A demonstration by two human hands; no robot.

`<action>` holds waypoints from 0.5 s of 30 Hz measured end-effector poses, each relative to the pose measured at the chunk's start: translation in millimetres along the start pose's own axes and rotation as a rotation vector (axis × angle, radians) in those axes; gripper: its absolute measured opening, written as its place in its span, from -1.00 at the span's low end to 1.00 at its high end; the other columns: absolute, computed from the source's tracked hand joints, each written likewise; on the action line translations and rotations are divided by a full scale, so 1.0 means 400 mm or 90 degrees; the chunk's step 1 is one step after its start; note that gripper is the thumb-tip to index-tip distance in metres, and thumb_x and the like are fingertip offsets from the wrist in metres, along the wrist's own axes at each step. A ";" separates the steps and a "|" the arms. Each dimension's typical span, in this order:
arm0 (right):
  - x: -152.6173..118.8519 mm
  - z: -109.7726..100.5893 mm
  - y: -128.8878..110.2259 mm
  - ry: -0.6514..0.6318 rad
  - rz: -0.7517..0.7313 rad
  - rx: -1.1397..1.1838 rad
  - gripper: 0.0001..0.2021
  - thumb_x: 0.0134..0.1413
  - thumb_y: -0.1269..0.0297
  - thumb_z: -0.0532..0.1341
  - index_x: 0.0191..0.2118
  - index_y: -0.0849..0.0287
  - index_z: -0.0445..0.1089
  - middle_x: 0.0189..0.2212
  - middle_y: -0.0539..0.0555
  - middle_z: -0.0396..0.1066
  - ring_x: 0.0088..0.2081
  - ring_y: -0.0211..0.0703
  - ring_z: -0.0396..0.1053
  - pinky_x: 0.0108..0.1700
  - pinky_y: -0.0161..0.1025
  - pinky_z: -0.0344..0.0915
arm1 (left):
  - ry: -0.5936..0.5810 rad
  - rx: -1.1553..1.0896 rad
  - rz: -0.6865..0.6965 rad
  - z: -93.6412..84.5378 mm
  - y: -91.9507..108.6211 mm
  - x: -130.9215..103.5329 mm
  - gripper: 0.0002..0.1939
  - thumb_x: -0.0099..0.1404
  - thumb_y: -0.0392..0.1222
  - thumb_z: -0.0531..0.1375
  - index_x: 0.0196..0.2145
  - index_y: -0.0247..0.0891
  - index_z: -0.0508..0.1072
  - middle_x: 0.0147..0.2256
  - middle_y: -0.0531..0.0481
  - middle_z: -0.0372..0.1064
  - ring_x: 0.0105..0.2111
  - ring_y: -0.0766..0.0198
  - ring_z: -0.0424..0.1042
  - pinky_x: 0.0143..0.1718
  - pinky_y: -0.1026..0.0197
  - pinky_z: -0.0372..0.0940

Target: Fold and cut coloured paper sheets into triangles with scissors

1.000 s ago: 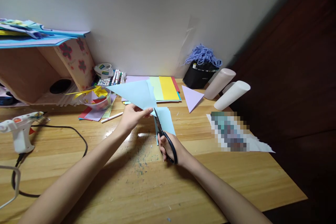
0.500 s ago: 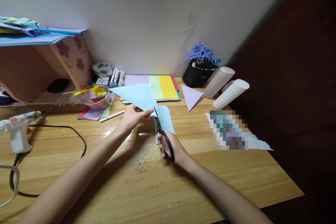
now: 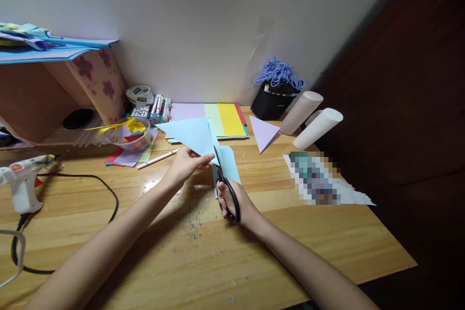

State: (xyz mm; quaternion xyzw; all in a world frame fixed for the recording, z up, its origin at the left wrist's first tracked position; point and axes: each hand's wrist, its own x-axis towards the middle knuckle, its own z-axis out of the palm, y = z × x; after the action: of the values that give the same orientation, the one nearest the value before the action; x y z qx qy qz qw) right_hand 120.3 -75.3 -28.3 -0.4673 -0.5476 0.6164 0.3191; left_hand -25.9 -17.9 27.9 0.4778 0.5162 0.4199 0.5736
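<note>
Pinched at its lower corner by my left hand [image 3: 187, 164], a folded light blue sheet of paper [image 3: 192, 133] is held above the table. It has a triangular shape, with a narrow strip along its right side. My right hand [image 3: 234, 198] grips black-handled scissors [image 3: 232, 193], fingers through the loops. Their blades point away from me and lie at the strip's edge, beside my left thumb. Below the scissors, light blue paper pieces [image 3: 229, 167] lie on the table, partly hidden by my right hand. A folded lilac paper triangle [image 3: 263, 131] rests farther right.
Coloured paper sheets [image 3: 232, 121] lie by the wall. At left are a glue gun [image 3: 25, 181] with its cable, a plastic bowl [image 3: 138, 143] of scraps, a white pen [image 3: 158, 159] and a cardboard box [image 3: 98, 82]. Paper rolls [image 3: 319, 128] and a black holder [image 3: 272, 101] with yarn stand right.
The scissors have moved slightly along the paper strip, and their blades look closer together. The blue paper has shifted a little to the right with my left hand.
</note>
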 end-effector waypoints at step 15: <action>-0.004 -0.003 0.006 -0.029 -0.015 -0.013 -0.44 -0.14 -0.33 -0.12 -0.46 0.17 0.09 -0.73 -0.16 0.06 -0.76 -0.41 0.12 -0.73 -0.44 0.13 | 0.144 0.050 0.055 -0.009 -0.014 0.007 -0.68 -0.07 -0.01 0.26 -0.56 -0.37 0.39 -0.58 -0.01 0.39 -0.55 0.32 0.35 -0.49 0.31 0.21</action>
State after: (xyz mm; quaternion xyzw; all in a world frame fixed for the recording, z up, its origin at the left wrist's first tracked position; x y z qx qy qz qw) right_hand 122.3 -76.8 -30.0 -0.4498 -0.5664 0.6176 0.3088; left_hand -29.3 -15.7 21.7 0.4714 0.5724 0.4747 0.4741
